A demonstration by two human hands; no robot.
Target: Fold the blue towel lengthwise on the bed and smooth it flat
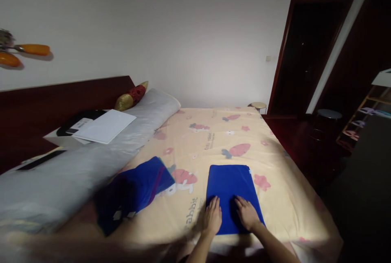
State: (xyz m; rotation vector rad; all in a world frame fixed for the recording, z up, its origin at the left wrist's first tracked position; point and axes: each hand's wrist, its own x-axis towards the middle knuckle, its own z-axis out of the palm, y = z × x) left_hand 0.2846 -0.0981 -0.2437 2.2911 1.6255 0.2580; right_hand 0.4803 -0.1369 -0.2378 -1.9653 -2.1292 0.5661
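Note:
A folded blue cloth (229,185) lies flat on the cream patterned bedsheet (214,141) near the bed's front edge. My left hand (212,215) rests palm down on the cloth's near left edge, fingers stretched out. My right hand (247,213) lies flat on the cloth's near right part, fingers spread. Neither hand holds anything. A second, darker blue garment (134,191) lies loosely bunched on the sheet to the left, apart from both hands.
A long grey bolster (91,161) runs along the left, bearing a white board (105,126) and dark items. A gold-and-red cushion (131,96) leans by the dark headboard (45,108). Two stools (259,105) (329,114) and a dark doorway (308,51) stand at the right.

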